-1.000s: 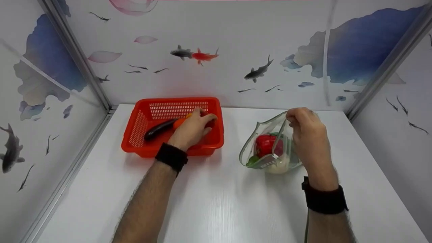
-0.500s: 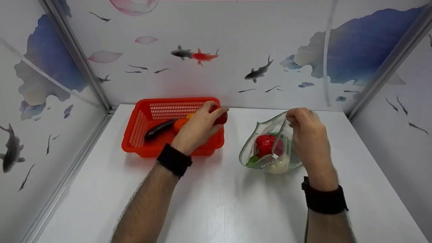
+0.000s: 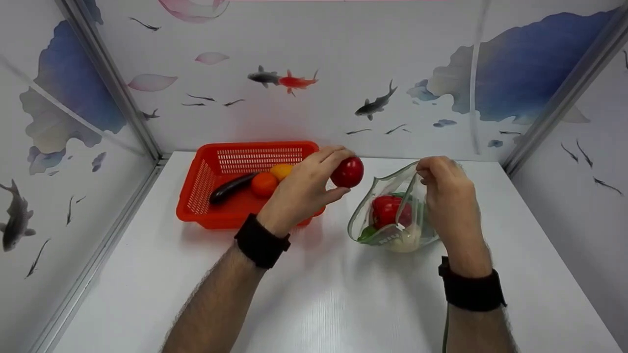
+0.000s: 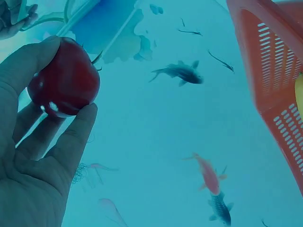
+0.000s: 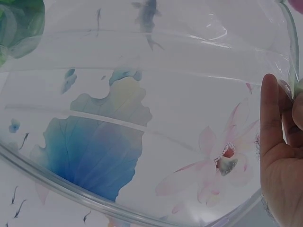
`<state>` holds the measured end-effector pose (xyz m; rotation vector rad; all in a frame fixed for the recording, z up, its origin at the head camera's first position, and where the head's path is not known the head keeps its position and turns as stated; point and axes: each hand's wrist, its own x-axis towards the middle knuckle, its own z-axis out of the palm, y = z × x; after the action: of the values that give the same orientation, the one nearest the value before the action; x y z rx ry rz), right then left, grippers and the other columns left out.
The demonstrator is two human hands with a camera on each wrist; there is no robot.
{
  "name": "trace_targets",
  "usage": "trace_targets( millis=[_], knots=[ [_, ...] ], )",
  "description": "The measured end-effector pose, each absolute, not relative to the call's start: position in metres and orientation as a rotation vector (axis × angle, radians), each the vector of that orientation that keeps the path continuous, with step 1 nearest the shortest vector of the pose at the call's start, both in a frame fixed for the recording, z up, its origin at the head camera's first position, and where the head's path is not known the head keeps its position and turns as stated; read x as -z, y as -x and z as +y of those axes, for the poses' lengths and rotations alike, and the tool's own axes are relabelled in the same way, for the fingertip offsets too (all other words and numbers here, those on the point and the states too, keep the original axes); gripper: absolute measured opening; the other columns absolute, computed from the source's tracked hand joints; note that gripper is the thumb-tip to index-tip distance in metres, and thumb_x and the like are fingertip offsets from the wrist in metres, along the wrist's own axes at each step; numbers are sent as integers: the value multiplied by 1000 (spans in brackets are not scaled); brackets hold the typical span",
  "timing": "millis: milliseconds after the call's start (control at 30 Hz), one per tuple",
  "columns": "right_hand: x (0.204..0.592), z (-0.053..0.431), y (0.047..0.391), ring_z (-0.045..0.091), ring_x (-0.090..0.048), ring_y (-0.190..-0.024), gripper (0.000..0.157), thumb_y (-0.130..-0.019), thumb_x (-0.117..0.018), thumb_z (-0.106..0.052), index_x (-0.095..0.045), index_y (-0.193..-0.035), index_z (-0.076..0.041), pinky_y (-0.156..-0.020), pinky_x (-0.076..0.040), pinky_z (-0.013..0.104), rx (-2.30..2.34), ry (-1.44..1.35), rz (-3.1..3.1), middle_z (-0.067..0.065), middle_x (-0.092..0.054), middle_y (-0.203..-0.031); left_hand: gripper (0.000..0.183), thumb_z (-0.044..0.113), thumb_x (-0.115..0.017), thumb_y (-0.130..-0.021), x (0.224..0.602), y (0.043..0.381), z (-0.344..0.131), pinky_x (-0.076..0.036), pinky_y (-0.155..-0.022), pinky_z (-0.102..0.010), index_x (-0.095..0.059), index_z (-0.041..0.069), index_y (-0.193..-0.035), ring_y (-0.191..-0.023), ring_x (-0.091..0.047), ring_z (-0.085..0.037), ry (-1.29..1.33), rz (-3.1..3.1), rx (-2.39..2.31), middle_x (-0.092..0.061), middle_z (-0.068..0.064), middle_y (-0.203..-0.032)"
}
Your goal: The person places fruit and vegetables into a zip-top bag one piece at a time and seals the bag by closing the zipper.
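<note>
My left hand (image 3: 301, 189) holds a red tomato (image 3: 348, 172) between thumb and fingertips, in the air past the basket's right side. Thin green sepals show on the tomato (image 4: 66, 80) in the left wrist view. The right hand (image 3: 451, 211) pinches the upper rim of a clear bag (image 3: 351, 223) with green edging, keeping its mouth spread. Inside the bag lie a red bell pepper (image 3: 385, 208), something green (image 3: 367, 233) and a pale whitish item (image 3: 407, 240). The tomato is to the left of the bag's mouth.
A red plastic basket (image 3: 189, 215) stands at the back left of the white table (image 3: 314, 294). It holds an eggplant (image 3: 233, 189), an orange round fruit (image 3: 264, 185) and a yellow fruit (image 3: 282, 171). Printed wall panels (image 3: 333, 49) enclose the back and sides.
My left hand has lifted the tomato out of the basket and carried it right, toward the bag. The right hand and the bag have stayed in place.
</note>
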<state>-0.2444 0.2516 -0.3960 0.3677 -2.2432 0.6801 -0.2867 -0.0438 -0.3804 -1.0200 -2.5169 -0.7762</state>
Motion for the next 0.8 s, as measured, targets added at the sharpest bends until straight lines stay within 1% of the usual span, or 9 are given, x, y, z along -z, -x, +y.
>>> trace_targets(
  millis=[200, 267, 333, 433, 467, 533, 600, 667, 800],
  knots=[
    [396, 253, 244, 37, -82, -100, 15, -115, -60, 12, -71, -118, 3, -97, -34, -11, -694, -360, -2249, 24, -77, -110, 67, 21, -95, -102, 376, 275, -33, -64, -123, -42, -63, 11, -160, -151, -72, -31, 1124, -2426, 774, -71, -12, -165],
    [396, 253, 244, 37, -82, -101, 14, -115, -60, 12, -71, -118, 2, -98, -41, -10, -695, -358, -2253, 24, -77, -111, 66, 21, -94, -102, 375, 271, -28, -65, -121, -41, -63, 10, -160, -150, -73, -30, 1169, -2417, 761, -71, -12, -166],
    [396, 254, 243, 37, -83, -101, 14, -115, -61, 11, -71, -119, 2, -98, -54, -1, -690, -357, -2257, 24, -77, -111, 66, 21, -94, -103, 375, 268, -24, -66, -120, -39, -63, 11, -160, -149, -73, -29, 1211, -2419, 745, -70, -12, -167],
    [395, 254, 243, 36, -84, -100, 14, -115, -62, 11, -71, -119, 2, -95, -66, 25, -678, -351, -2260, 23, -77, -111, 65, 21, -93, -104, 377, 263, -17, -67, -119, -37, -64, 12, -162, -150, -72, -28, 1262, -2415, 715, -70, -11, -168],
    [395, 254, 243, 36, -84, -100, 14, -114, -62, 12, -71, -119, 1, -96, -66, 24, -677, -351, -2255, 23, -78, -111, 65, 21, -93, -104, 377, 262, -15, -67, -118, -37, -64, 13, -162, -150, -72, -28, 1277, -2412, 710, -70, -11, -167],
    [395, 254, 244, 37, -85, -98, 16, -113, -62, 14, -71, -119, 2, -96, -64, 15, -687, -353, -2245, 24, -78, -110, 65, 21, -93, -104, 380, 261, -11, -68, -117, -36, -65, 13, -162, -147, -73, -28, 1307, -2394, 706, -70, -11, -164],
    [395, 253, 244, 38, -85, -97, 18, -112, -62, 16, -71, -119, 3, -97, -55, 0, -708, -357, -2232, 25, -78, -110, 63, 21, -92, -104, 382, 261, -7, -68, -115, -34, -67, 14, -161, -142, -75, -27, 1331, -2373, 688, -70, -12, -160],
    [395, 253, 245, 40, -86, -96, 18, -112, -61, 17, -71, -118, 4, -97, -40, -11, -737, -365, -2218, 26, -77, -110, 62, 21, -93, -104, 385, 262, -4, -69, -112, -33, -68, 14, -160, -137, -76, -26, 1348, -2364, 671, -70, -12, -155],
    [394, 253, 244, 41, -85, -95, 17, -112, -61, 17, -71, -118, 6, -97, -40, -11, -779, -370, -2204, 28, -76, -110, 58, 22, -91, -105, 389, 263, 2, -68, -113, -31, -71, 15, -159, -139, -74, -26, 1363, -2368, 645, -70, -11, -154]
  ],
)
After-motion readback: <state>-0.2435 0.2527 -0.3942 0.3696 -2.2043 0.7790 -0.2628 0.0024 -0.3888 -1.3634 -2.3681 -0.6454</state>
